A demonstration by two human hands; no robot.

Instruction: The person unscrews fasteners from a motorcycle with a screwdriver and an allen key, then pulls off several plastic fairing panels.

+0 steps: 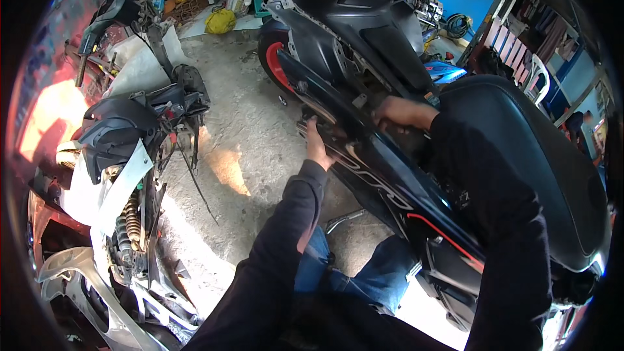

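panel (390,168), long and black, slants from frame centre toward lower right; left hand (317,144) clasps its outer edge, right hand (402,114) curls beside its inner edge, grip impossible to tell.

Two grips (317,143) (406,114); two sleeves (276,237) (500,201); one red-striped panel (390,168); one seat (530,149); one red rim (274,64)
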